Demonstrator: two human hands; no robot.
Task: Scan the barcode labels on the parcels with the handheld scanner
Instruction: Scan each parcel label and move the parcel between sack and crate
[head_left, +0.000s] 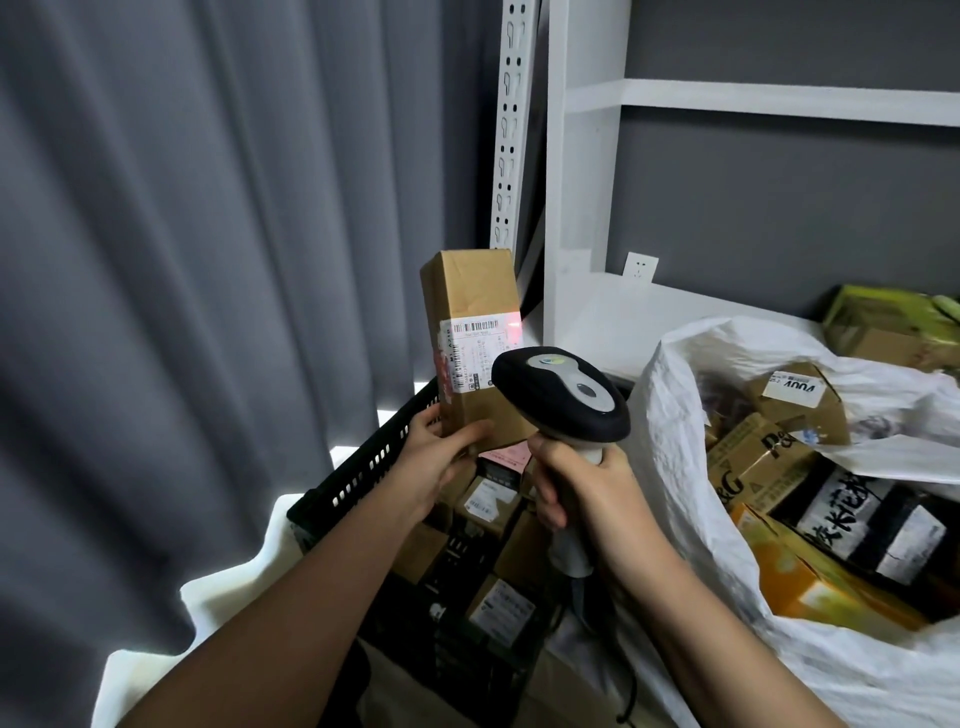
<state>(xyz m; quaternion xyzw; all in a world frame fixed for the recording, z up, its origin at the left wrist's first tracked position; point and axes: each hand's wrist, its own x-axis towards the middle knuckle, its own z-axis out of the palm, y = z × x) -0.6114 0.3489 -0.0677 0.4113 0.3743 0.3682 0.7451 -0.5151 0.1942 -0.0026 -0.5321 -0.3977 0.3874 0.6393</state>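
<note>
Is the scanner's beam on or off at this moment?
On. A red glow falls on the held parcel, just right of the barcode label, while the right hand aims the scanner at it.

The scanner (563, 395) head covered the lower right corner of the upright cardboard parcel (470, 312), and its window faced away, out of sight. Small print on the shipping label (474, 353) was too fine to read. The left hand (434, 462) hid the parcel's bottom edge. The right hand (587, 493) wrapped the scanner's grip, concealing the trigger. Parcels deep in the black crate (363, 467) lay in shadow, labels illegible. The white sack (691, 467) ran off the right edge.
</note>
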